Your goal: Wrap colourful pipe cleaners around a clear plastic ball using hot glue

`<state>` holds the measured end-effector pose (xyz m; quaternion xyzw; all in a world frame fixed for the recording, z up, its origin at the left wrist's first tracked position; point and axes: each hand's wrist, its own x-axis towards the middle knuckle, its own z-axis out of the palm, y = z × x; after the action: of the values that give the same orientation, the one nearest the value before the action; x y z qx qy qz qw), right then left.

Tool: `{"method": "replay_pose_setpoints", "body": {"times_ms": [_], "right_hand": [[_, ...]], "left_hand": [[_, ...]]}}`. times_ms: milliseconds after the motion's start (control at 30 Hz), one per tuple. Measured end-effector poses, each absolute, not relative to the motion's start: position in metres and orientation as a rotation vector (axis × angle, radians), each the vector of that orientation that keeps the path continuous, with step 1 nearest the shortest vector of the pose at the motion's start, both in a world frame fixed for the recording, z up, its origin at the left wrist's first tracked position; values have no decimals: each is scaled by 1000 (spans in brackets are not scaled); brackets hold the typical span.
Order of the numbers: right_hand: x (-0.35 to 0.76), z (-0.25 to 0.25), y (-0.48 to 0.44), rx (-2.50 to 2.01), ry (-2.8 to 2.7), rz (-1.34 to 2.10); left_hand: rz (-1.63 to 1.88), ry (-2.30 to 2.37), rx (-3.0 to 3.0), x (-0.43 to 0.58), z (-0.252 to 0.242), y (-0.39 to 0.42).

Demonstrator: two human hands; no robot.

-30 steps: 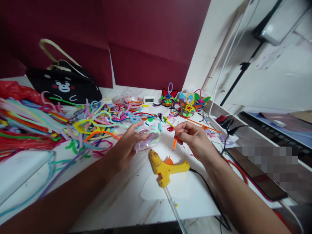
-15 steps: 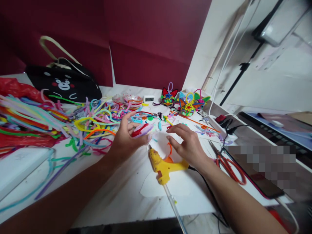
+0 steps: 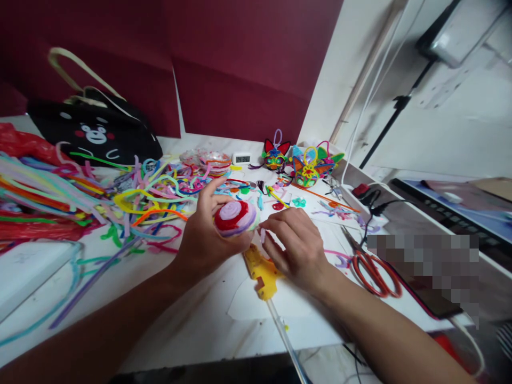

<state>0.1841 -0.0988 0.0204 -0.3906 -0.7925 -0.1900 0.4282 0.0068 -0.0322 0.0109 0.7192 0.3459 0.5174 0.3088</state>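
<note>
Clasping the red-and-lilac coiled piece point(image 3: 235, 216), the left hand point(image 3: 208, 229) holds it above the counter point(image 3: 192, 336) — near the yellow glue gun point(image 3: 262, 274). The right hand point(image 3: 296, 242) curls beside it — any pinch cannot be confirmed

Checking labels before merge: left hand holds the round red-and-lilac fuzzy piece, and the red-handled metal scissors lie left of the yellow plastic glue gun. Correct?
Not quite: the red-handled metal scissors lie right of the yellow plastic glue gun, as the head view shows. The left hand does hold the round fuzzy piece.
</note>
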Motion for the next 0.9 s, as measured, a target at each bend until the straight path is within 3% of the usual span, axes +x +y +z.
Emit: {"method": "replay_pose_setpoints", "body": {"times_ms": [300, 600, 733, 900], "right_hand": [[184, 22, -99, -1071, -1721, 65], [184, 28, -93, -1010, -1187, 1064], [185, 29, -90, -968, -1164, 1153], [190, 26, -90, -1047, -1304, 945]], "left_hand": [[1345, 863, 1849, 5, 14, -34], [1284, 744, 1720, 7, 19, -35], [1282, 679, 1676, 6, 17, -34], [1283, 661, 1664, 6, 12, -32]]}}
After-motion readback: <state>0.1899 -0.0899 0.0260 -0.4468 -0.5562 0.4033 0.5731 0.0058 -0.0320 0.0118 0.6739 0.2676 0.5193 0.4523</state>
